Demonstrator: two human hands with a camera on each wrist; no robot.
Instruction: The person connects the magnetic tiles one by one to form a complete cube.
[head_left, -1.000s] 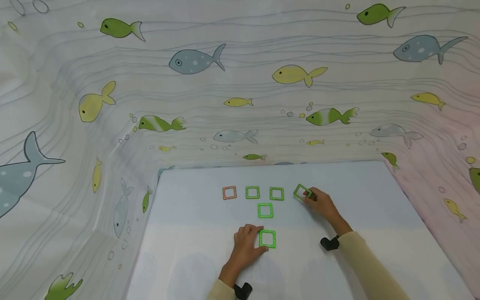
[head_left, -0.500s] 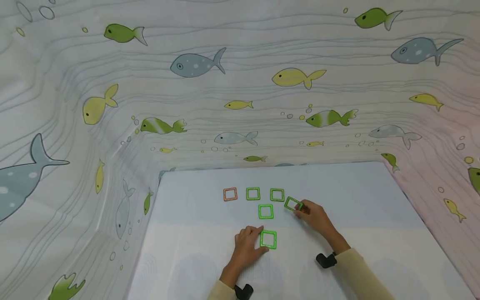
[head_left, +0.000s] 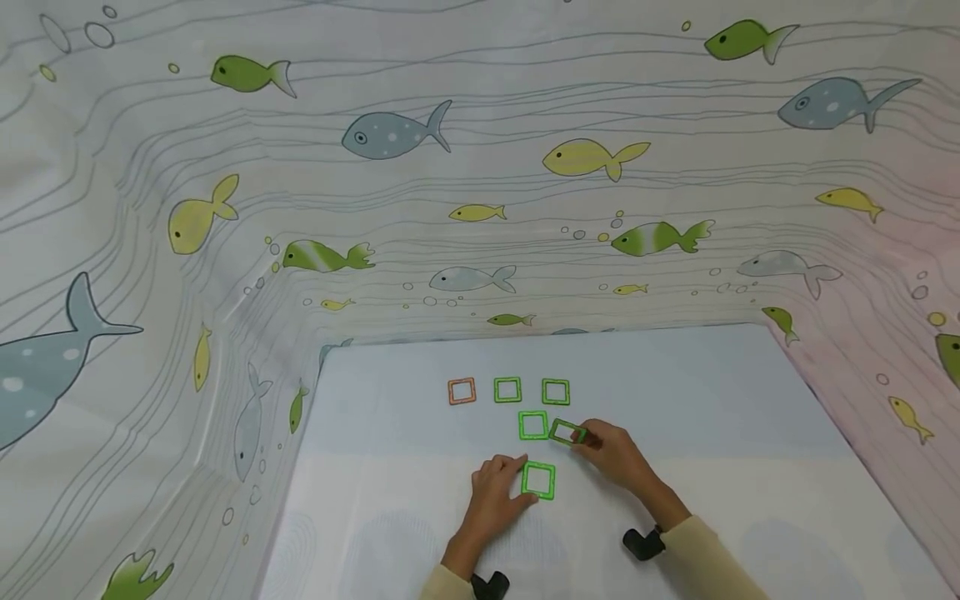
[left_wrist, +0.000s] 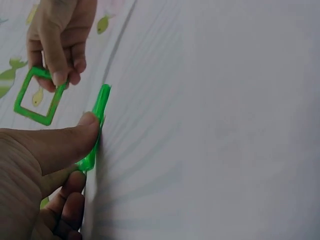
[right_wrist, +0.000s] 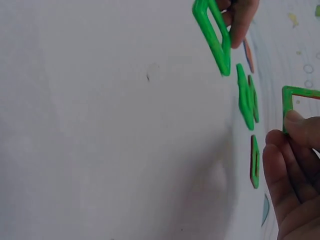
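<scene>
Near the front of the white table, my left hand (head_left: 491, 492) pinches a bright green square frame (left_wrist: 101, 100) between thumb and fingers. My right hand (head_left: 615, 450) grips another green square frame (left_wrist: 32, 115) by one side, tilted and raised above the table. In the head view that raised frame appears beside the right edge of a light green square frame (head_left: 533, 413); whether they touch I cannot tell. Behind them lies a row: an orange square frame (head_left: 462, 381) at the left, then a green square frame (head_left: 507, 379) and a second green one (head_left: 556, 381).
The white tabletop (head_left: 390, 425) spreads around the hands. A cloth printed with fish (head_left: 480, 133) hangs behind and at both sides, meeting the table's back edge. Black wrist cameras (head_left: 643, 544) sit below both hands.
My right hand has carried its green frame from the right end of the back row leftward and toward me, down to the light green frame. My left hand keeps its place.
</scene>
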